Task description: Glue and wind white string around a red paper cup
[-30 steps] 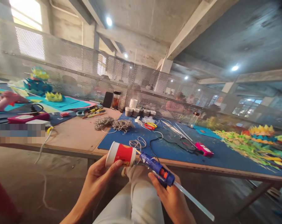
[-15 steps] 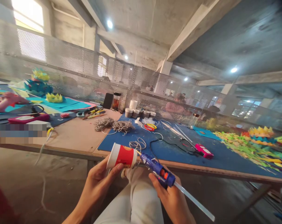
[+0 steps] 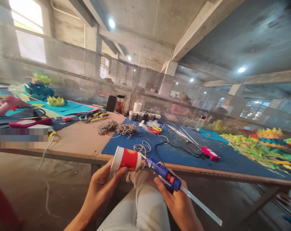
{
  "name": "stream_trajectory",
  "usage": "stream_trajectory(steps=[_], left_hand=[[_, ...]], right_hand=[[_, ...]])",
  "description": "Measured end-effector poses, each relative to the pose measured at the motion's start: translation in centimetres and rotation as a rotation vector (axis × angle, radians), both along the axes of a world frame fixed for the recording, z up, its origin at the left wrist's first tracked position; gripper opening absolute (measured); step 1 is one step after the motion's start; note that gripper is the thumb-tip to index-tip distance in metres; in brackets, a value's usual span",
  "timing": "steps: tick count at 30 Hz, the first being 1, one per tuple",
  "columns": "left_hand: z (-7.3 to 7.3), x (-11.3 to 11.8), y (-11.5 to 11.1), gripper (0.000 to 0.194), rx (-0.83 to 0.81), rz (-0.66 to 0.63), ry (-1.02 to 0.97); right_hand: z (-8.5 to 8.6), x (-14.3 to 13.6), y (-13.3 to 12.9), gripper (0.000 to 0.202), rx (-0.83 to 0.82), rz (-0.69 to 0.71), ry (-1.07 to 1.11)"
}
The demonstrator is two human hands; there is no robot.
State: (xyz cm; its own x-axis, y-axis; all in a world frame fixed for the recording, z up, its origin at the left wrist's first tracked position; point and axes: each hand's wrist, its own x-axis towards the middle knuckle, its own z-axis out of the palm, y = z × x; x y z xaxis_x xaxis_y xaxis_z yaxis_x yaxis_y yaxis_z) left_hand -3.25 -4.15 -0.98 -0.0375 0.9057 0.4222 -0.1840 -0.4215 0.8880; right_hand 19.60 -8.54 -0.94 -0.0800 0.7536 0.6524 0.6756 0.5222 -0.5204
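Note:
My left hand [image 3: 104, 183] is closed around a red and white paper cup [image 3: 129, 160], tipped on its side with its rim to the left. In my right hand [image 3: 178, 199] is a blue glue gun [image 3: 161, 170], a long clear glue stick [image 3: 200, 206] jutting from its back. The gun's nozzle points at the cup's base edge; whether it touches, I cannot tell. Both are held above my lap, in front of the table edge. Some twine [image 3: 129, 177] hangs just below the cup. A loose coil of cord [image 3: 142, 147] lies on the blue mat behind the cup.
The blue mat [image 3: 179, 154] bears twine bundles [image 3: 126, 129], scissors [image 3: 155, 129], several wrapped cups [image 3: 140, 115], a pink power box [image 3: 211, 153] with a black cable, and paper scraps [image 3: 246, 150]. Pliers [image 3: 99, 115] lie further left. A perforated metal screen [image 3: 83, 83] stands behind.
The cup and glue gun keep almost the same pose. The view has shifted very slightly; neither hand has let go.

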Motion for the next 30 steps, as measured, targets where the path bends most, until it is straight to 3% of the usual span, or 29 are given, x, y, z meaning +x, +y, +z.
stream_trajectory(steps=[6, 14, 30], left_hand=[[0.8, 0.4, -0.5, 0.026, -0.045, 0.001, -0.034], [0.2, -0.4, 0.4, 0.028, 0.013, -0.08, 0.015], [-0.2, 0.0, -0.1, 0.027, 0.097, 0.044, 0.058]], right_hand=[[-0.5, 0.3, -0.2, 0.014, 0.011, 0.027, 0.006], [-0.1, -0.2, -0.7, 0.022, 0.09, 0.009, 0.04], [0.6, -0.2, -0.8, 0.02, 0.049, -0.062, -0.013]])
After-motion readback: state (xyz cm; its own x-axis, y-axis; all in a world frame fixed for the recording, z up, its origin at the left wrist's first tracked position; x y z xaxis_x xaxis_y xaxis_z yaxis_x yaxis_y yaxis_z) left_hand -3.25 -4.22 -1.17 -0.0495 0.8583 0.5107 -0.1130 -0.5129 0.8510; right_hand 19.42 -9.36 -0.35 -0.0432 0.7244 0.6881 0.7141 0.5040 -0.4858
